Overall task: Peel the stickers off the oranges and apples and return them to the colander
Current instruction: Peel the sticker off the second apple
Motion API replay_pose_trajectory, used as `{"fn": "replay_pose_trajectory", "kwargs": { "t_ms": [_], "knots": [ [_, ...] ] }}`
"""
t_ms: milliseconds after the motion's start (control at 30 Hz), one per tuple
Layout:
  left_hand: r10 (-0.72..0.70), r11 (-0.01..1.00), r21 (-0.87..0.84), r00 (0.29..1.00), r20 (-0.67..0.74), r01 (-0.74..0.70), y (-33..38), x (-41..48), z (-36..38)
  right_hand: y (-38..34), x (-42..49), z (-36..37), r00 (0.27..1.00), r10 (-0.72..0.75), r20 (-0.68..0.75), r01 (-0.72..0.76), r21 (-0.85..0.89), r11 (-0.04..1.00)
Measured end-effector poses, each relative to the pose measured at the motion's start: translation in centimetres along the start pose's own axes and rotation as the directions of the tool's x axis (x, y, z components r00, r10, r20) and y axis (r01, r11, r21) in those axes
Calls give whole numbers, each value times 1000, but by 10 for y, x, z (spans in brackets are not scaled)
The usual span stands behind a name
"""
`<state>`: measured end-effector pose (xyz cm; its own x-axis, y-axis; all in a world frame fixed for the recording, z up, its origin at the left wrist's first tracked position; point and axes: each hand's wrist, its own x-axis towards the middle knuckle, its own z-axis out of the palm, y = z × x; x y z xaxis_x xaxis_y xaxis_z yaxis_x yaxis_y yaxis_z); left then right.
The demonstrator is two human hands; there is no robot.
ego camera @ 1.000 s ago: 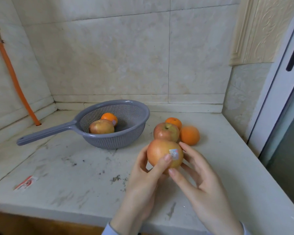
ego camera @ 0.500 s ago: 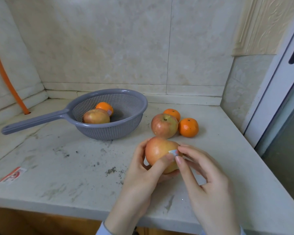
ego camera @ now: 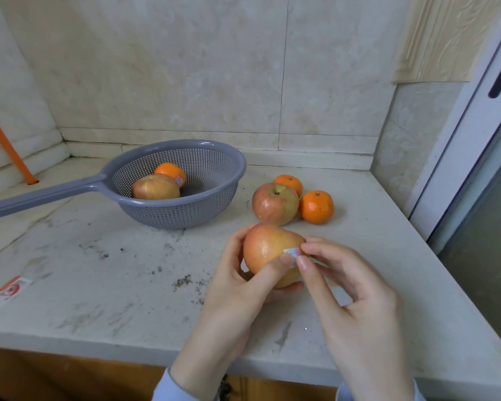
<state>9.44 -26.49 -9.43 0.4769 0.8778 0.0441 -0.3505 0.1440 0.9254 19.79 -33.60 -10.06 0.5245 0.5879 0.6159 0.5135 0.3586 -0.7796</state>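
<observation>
Far left on the desk (ego camera: 99,285): a red-and-white wrapper (ego camera: 8,290). The grey colander (ego camera: 182,180) holds one apple (ego camera: 155,188) and one stickered orange (ego camera: 170,172). My left hand (ego camera: 235,287) grips the held apple (ego camera: 269,250) above the desk. My right hand (ego camera: 356,308) pinches its sticker (ego camera: 292,253) between thumb and forefinger. Behind, a second apple (ego camera: 274,203) touches two oranges (ego camera: 315,206).

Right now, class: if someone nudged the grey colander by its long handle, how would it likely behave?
The colander looks like thin perforated plastic, so probably light; it would likely slide on the counter. Its rounded base and long handle suggest it may rock or pivot. The apple and orange inside would probably roll about.
</observation>
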Motion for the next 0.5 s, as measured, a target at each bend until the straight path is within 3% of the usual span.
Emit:
{"fn": "replay_pose_trajectory", "kwargs": {
  "t_ms": [333,500],
  "knots": [
    [28,1000,-1,999,14,-28,1,-2,1,-5,1,-2,999,-2,-35,2,-12,1000],
    [29,1000,-11,999,19,-28,1,-2,0,-7,4,-4,995,-82,-64,78,-59,995]
  ]
}}
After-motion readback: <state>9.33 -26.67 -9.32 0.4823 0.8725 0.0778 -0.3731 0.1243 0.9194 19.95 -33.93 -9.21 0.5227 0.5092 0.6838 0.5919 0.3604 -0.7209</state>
